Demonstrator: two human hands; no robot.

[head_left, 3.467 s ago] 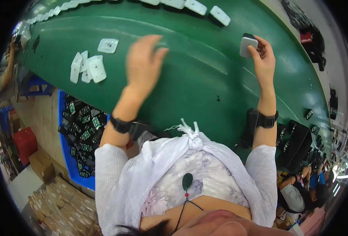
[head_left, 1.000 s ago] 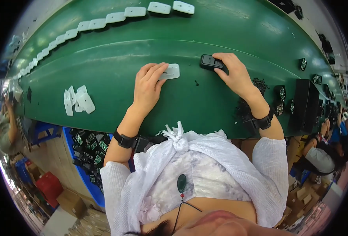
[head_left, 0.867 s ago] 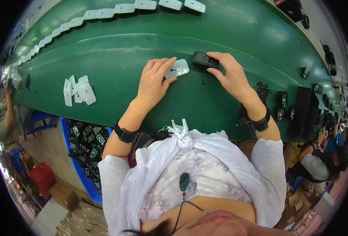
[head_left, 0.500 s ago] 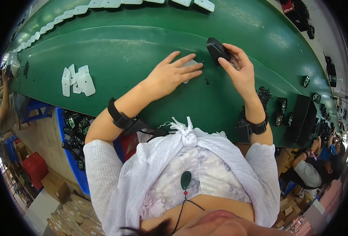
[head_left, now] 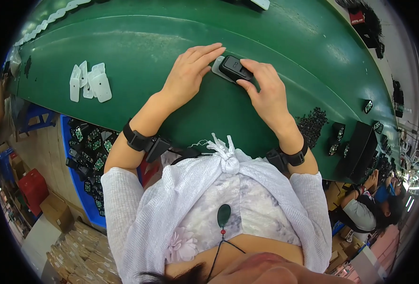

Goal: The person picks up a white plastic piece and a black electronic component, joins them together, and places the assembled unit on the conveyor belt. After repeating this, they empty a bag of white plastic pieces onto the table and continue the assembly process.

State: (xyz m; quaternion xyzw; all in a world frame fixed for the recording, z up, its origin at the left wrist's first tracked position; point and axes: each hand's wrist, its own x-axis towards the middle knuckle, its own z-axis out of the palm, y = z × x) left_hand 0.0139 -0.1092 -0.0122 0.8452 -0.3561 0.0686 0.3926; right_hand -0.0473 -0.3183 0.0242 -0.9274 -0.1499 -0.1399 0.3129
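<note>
My right hand [head_left: 266,90] grips a small black plastic casing [head_left: 234,66] between thumb and fingers, its rounded, grooved side facing up. Beneath the casing a translucent white plate [head_left: 216,70] pokes out to the left, close to the green tabletop; whether the two parts are joined is hidden. My left hand [head_left: 189,68] lies beside the plate's left end, fingers stretched out, holding nothing. Several similar white plates [head_left: 100,87] overlap in a loose group to the left. Right of my right forearm sits a heap of tiny black pieces [head_left: 313,122].
A blue bin [head_left: 90,210] full of black casings with green circuit boards stands at the lower left. On the right are a black box [head_left: 358,149] and several casings [head_left: 337,137]. A row of white plates [head_left: 48,20] runs along the far left. Another person [head_left: 361,208] works at right.
My right hand has brought the casing left and down onto the white plate, turning it flatter. My left hand has slid off the plate to its left side.
</note>
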